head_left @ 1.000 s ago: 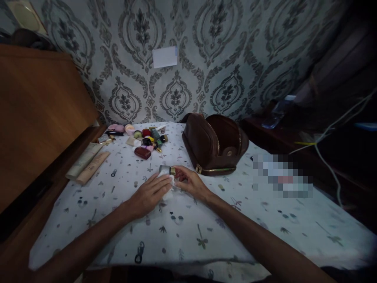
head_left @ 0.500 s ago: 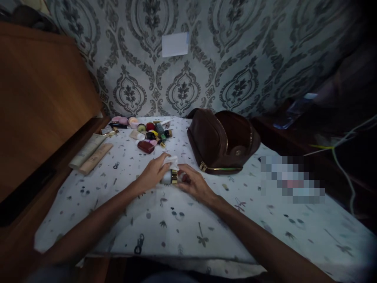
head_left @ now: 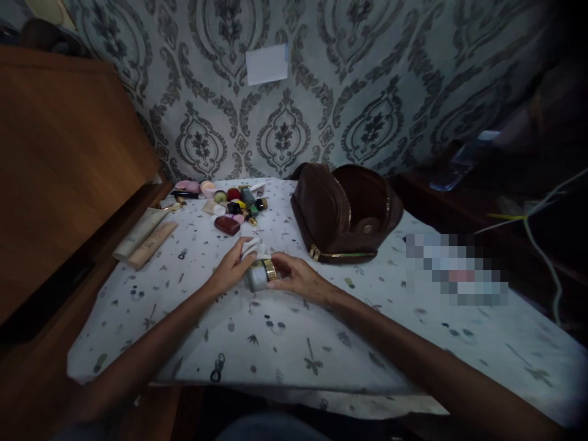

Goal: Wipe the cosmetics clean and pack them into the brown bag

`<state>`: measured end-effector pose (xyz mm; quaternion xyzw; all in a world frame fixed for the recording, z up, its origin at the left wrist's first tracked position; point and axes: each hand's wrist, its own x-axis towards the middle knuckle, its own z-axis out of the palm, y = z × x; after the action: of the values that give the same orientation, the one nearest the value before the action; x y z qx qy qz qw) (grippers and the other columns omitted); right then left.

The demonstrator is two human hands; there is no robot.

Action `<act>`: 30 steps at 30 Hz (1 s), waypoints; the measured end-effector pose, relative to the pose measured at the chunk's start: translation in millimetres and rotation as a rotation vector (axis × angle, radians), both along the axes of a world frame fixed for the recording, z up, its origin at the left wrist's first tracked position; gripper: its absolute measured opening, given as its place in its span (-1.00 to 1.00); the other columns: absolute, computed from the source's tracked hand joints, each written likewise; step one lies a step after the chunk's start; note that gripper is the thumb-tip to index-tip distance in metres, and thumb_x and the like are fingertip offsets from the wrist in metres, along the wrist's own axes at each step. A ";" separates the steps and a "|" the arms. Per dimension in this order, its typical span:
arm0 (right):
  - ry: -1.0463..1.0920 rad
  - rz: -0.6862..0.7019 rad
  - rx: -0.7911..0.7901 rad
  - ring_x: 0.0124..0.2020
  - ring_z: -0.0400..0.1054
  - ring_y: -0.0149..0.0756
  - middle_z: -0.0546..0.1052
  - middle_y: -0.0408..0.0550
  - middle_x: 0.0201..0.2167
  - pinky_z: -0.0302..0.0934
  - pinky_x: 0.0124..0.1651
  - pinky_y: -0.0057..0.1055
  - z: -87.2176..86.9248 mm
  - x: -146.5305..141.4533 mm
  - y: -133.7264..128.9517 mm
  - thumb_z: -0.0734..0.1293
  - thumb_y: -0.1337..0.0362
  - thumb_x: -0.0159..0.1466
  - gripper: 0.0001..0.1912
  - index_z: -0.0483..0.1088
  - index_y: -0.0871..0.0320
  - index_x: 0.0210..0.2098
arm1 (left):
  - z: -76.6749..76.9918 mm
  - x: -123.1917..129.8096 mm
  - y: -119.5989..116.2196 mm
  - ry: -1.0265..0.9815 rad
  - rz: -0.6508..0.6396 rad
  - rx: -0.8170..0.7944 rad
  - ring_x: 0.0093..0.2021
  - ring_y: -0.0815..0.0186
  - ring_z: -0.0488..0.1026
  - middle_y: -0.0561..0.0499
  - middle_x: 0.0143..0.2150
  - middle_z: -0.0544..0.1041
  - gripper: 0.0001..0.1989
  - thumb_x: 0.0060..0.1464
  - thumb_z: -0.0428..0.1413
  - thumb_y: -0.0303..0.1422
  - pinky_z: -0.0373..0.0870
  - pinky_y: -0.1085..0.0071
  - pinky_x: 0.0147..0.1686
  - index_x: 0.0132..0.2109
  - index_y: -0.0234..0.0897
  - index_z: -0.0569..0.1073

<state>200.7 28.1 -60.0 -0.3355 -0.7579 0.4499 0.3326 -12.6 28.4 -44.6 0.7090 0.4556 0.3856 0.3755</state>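
Between the two hands, over the cloth [head_left: 294, 343], a grey jar [head_left: 257, 279] tilts with its gold cap to the right; whether it touches the cloth, I cannot tell. The right hand [head_left: 297, 277] pinches the cap end between thumb and fingers. The left hand [head_left: 229, 268] has a white tissue [head_left: 254, 246] bunched in its fingers against the jar. Just beyond lies a maroon case [head_left: 226, 225], near small cosmetics [head_left: 248, 197]; a brown bag [head_left: 321, 211] gapes to the right, two tubes [head_left: 153, 245] lie left.

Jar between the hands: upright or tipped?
Tipped: the jar is on its side, its gold cap facing the right hand, not up.
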 end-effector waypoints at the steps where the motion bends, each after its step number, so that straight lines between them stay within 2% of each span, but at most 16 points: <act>1: 0.005 0.003 -0.008 -0.29 0.34 -0.30 0.48 -0.13 -0.30 0.25 -0.24 -0.40 0.4 -0.1 -0.5 0.48 0.01 0.10 -0.54 0.40 0.15 -0.14 | 2.0 -0.2 -3.2 0.003 -0.015 0.005 -0.05 0.21 0.42 -0.01 -0.07 0.50 -0.62 0.24 0.01 -0.17 0.38 0.34 -0.03 0.12 -0.25 0.31; 5: 0.043 -0.031 -0.015 -0.30 0.32 -0.31 0.48 -0.13 -0.31 0.23 -0.25 -0.41 -6.1 0.4 -2.6 0.51 0.03 0.06 -0.51 0.39 0.14 -0.13 | 2.5 -0.6 -13.4 0.000 -0.067 0.068 0.17 0.14 0.36 -0.10 0.13 0.47 -0.56 0.31 -0.10 -0.09 0.22 0.22 0.22 0.12 -0.25 0.43; 8: 0.096 -0.036 -0.055 -0.30 0.35 -0.31 0.50 -0.10 -0.25 0.29 -0.20 -0.36 -13.9 1.1 -3.9 0.54 0.03 0.00 -0.41 0.39 0.13 -0.05 | -5.4 -1.6 -12.9 -0.036 -0.064 0.024 0.14 0.13 0.40 -0.14 0.10 0.51 -0.50 0.31 -0.13 -0.04 0.22 0.19 0.22 0.08 -0.29 0.49; 13: 0.204 -0.031 -0.187 -0.21 0.42 -0.26 0.51 -0.01 -0.11 0.37 -0.09 -0.27 -19.2 3.1 -3.7 0.57 0.05 -0.04 -0.32 0.38 0.11 0.01 | -16.3 -5.5 -3.3 -0.102 -0.075 -0.094 0.02 0.14 0.46 -0.12 0.00 0.57 -0.46 0.25 -0.05 0.02 0.36 0.23 0.08 0.04 -0.32 0.53; 16: 0.264 -0.015 -0.223 -0.11 0.45 -0.20 0.53 0.01 -0.07 0.35 0.02 -0.21 -19.9 3.5 -0.5 0.58 0.05 -0.04 -0.33 0.39 0.11 0.00 | -18.4 -7.2 -0.7 -0.182 -0.045 -0.198 -0.08 0.15 0.48 -0.12 -0.03 0.56 -0.44 0.20 0.00 0.05 0.49 0.31 -0.18 0.03 -0.32 0.53; 19: 0.292 -0.022 -0.240 -0.03 0.44 -0.17 0.54 0.03 -0.06 0.33 0.05 -0.20 -20.8 3.1 2.6 0.57 0.04 -0.04 -0.33 0.39 0.11 0.00 | -18.9 -7.0 -0.7 -0.282 -0.027 -0.301 -0.15 0.17 0.47 -0.13 -0.07 0.54 -0.42 0.14 0.06 0.07 0.49 0.41 -0.40 0.03 -0.33 0.53; 26: 0.246 -0.071 -0.218 -0.05 0.45 -0.17 0.54 0.02 -0.05 0.35 0.05 -0.18 -17.7 2.3 0.2 0.56 0.06 -0.01 -0.36 0.38 0.11 0.00 | -19.6 -5.7 -2.1 -0.310 -0.028 -0.311 -0.26 0.27 0.42 -0.04 -0.23 0.47 -0.46 0.12 0.10 0.05 0.48 0.47 -0.46 0.01 -0.32 0.50; 30: 0.212 -0.122 -0.190 -0.08 0.45 -0.19 0.54 -0.01 -0.10 0.37 0.02 -0.21 -16.9 1.1 -1.6 0.56 0.12 0.00 -0.40 0.38 0.11 -0.01 | -25.4 -8.5 -1.8 -0.220 0.027 -0.219 -0.35 0.31 0.44 -0.04 -0.18 0.50 -0.49 0.18 0.06 -0.01 0.47 0.45 -0.44 0.08 -0.32 0.45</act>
<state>201.9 26.5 -76.9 -0.3615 -0.6508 0.5314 0.4042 -21.1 26.5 -69.9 0.6111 0.4606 0.4141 0.4929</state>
